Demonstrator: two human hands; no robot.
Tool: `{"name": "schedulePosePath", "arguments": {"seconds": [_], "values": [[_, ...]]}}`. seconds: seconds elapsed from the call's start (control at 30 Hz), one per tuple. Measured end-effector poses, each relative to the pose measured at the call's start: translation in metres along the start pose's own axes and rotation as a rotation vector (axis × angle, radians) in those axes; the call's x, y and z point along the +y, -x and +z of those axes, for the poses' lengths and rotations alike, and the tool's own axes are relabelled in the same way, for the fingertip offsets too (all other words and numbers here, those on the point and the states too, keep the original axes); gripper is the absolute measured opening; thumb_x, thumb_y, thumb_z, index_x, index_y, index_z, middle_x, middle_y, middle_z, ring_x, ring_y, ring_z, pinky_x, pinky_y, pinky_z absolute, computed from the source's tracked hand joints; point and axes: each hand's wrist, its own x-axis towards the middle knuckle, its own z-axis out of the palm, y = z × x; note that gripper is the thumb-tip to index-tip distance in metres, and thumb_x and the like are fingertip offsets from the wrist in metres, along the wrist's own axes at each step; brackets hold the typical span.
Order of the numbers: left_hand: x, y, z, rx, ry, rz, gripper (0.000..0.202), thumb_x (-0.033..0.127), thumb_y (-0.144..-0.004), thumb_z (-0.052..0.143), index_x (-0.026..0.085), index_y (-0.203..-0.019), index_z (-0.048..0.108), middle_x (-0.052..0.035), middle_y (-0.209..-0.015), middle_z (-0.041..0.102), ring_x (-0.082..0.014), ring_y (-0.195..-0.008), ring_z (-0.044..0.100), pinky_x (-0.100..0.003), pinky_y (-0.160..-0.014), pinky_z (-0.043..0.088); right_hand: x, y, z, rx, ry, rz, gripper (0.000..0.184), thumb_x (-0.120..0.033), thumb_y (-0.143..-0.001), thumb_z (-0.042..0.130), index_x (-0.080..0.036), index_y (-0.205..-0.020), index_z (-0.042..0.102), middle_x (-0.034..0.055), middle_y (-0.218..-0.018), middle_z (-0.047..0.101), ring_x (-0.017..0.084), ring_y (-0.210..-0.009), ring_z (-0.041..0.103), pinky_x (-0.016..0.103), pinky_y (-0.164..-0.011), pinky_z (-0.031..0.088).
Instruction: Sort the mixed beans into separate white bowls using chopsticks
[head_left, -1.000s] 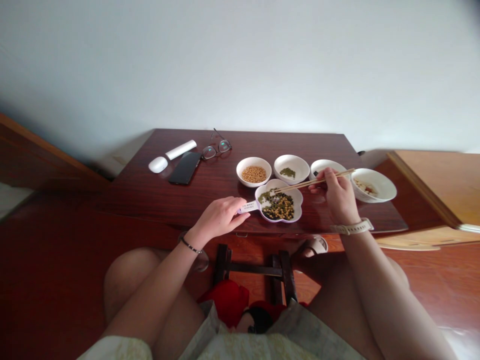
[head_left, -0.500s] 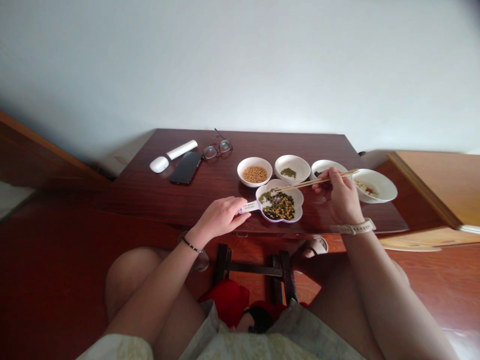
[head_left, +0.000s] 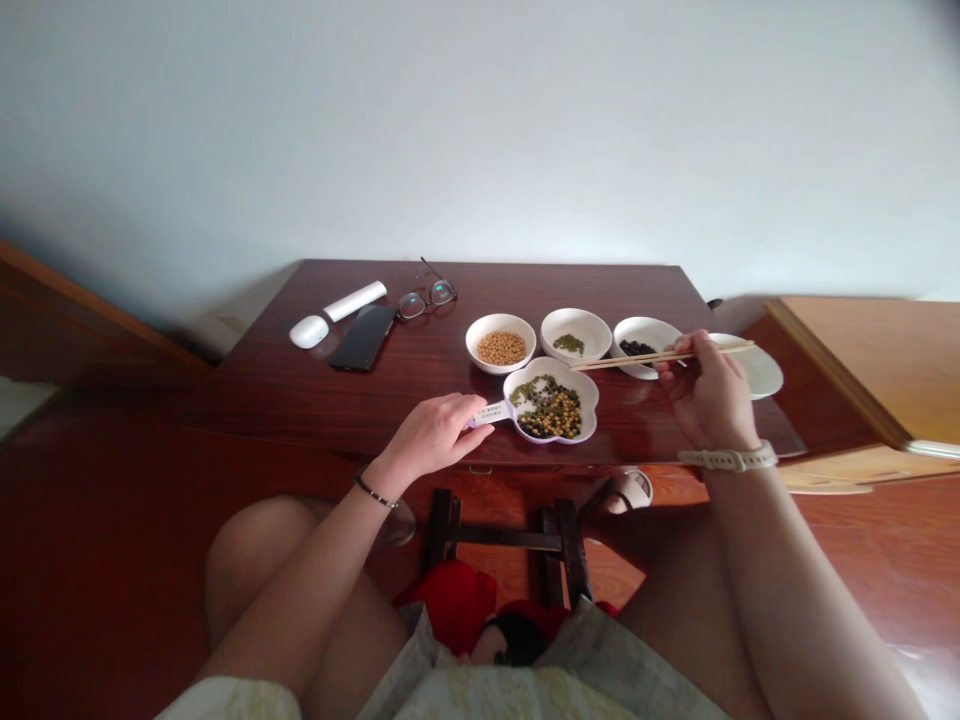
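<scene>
My left hand grips the tab handle of a white flower-shaped dish, which holds mixed green, black and yellow beans. My right hand holds a pair of wooden chopsticks level, their tips just over the dish's upper right rim. Behind the dish stand a bowl of soybeans, a bowl of green beans and a bowl of black beans. A fourth white bowl sits just beyond my right hand, partly hidden by it.
Glasses, a black phone, a white mouse and a white tube lie on the dark wooden table. A wall stands behind it. A low stool and a sandalled foot are below.
My right hand has moved right, over the far right bowl, uncovering the black beans. The chopstick tips have drawn back to the dish's rim. The view has shifted slightly.
</scene>
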Motion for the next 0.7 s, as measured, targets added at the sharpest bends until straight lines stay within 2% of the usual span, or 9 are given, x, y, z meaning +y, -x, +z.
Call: {"name": "schedulePosePath", "arguments": {"seconds": [0.17,0.3,0.47,0.7], "values": [[0.000,0.000,0.001,-0.008,-0.012,-0.010,0.015,0.036,-0.115,0.061,0.023,-0.109,0.062,-0.0050,-0.096,0.074,-0.0246,-0.089,0.073,-0.035,-0.077,0.051,0.005,0.011,0.011,-0.074,0.062,0.070,0.051,-0.070,-0.084,0.094,-0.023,-0.087,0.073,-0.0002,-0.084,0.069,0.011,-0.063,0.069,0.019,-0.049,0.059],[0.001,-0.001,0.001,-0.009,-0.019,-0.011,0.015,0.036,-0.115,0.061,0.023,-0.109,0.062,-0.0047,-0.097,0.075,-0.0247,-0.088,0.072,-0.036,-0.077,0.050,0.009,0.015,0.018,-0.122,0.140,0.066,0.053,-0.074,-0.087,0.089,-0.023,-0.086,0.075,0.0008,-0.078,0.068,0.013,-0.065,0.070,0.021,-0.054,0.062],[0.000,0.000,0.001,-0.012,-0.011,-0.014,0.013,0.035,-0.115,0.061,0.022,-0.113,0.064,-0.0056,-0.102,0.077,-0.0251,-0.091,0.073,-0.037,-0.079,0.051,0.010,0.016,0.024,-0.145,0.209,0.066,0.052,-0.075,-0.089,0.087,-0.024,-0.086,0.074,0.0022,-0.078,0.070,0.015,-0.062,0.068,0.025,-0.053,0.063],[0.000,0.000,0.001,0.000,-0.019,0.004,0.016,0.037,-0.115,0.062,0.022,-0.110,0.062,-0.0055,-0.099,0.076,-0.0241,-0.090,0.073,-0.037,-0.077,0.050,0.014,0.016,0.026,-0.144,0.240,0.067,0.050,-0.071,-0.095,0.082,-0.023,-0.089,0.073,0.0035,-0.078,0.070,0.016,-0.064,0.071,0.024,-0.055,0.062]]}}
